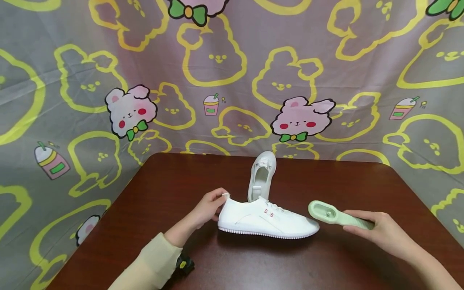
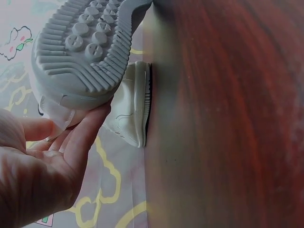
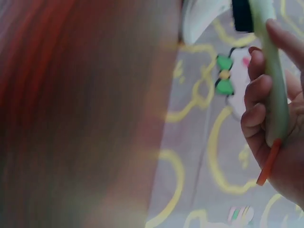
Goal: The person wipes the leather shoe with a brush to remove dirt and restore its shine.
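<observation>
A white lace-up shoe (image 1: 253, 219) is held sideways above the table, its toe pointing right. At its heel, my left hand (image 1: 206, 207) pinches the back edge between thumb and fingers. The left wrist view shows the ridged, studded sole (image 2: 90, 38) and my left thumb at the heel. My right hand (image 1: 389, 233) grips the handle of a pale green brush (image 1: 328, 213), whose head is near the shoe's toe. Dark bristles (image 3: 242, 16) show in the right wrist view, along with an orange loop (image 3: 269, 164) at the handle's end.
A second white shoe (image 1: 267, 173) stands behind the held one, toe toward the back, on a dark reddish-brown table (image 1: 174, 177). A patterned curtain (image 1: 232, 92) hangs around the table. Near my left sleeve is a small black object (image 1: 185, 264) with a yellow mark.
</observation>
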`<move>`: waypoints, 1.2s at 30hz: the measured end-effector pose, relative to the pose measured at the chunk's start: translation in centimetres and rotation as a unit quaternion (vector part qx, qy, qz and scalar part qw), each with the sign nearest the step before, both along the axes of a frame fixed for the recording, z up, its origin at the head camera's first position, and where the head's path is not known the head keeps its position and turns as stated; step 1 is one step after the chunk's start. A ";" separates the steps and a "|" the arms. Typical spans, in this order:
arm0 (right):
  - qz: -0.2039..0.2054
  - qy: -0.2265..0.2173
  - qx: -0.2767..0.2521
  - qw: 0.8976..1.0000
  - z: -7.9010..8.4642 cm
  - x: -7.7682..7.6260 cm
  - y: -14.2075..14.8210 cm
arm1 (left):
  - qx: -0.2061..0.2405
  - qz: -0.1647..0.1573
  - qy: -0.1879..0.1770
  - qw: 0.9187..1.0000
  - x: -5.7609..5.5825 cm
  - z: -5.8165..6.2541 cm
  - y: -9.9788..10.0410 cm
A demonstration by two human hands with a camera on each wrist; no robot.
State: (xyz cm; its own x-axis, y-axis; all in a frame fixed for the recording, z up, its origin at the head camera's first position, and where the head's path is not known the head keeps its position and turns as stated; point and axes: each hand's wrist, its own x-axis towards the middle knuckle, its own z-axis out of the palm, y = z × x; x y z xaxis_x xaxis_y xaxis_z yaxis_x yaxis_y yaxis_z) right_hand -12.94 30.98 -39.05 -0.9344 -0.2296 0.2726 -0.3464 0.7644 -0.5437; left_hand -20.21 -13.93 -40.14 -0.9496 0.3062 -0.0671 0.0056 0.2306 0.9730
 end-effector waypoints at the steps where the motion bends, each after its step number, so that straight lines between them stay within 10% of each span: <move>1: 0.013 -0.003 -0.012 1.000 0.1 0.1 -0.4 | 0.000 0.000 -0.001 1.000 0.0 0.0 0.0; 10: 0.147 -0.018 -0.058 0.987 0.7 0.0 -4.8 | 0.003 0.003 0.003 1.000 0.3 0.1 0.1; 19: 0.021 0.076 -0.009 0.997 0.6 -0.9 -4.8 | -0.006 0.006 0.005 1.000 0.3 -0.1 0.0; 28: 0.173 -0.026 -0.076 0.982 0.5 0.5 -4.4 | -0.002 0.006 0.003 1.000 0.2 0.0 -0.2; 36: -0.006 -0.008 -0.008 1.000 -0.1 0.6 -1.0 | 0.001 0.001 -0.002 1.000 0.0 0.1 -0.7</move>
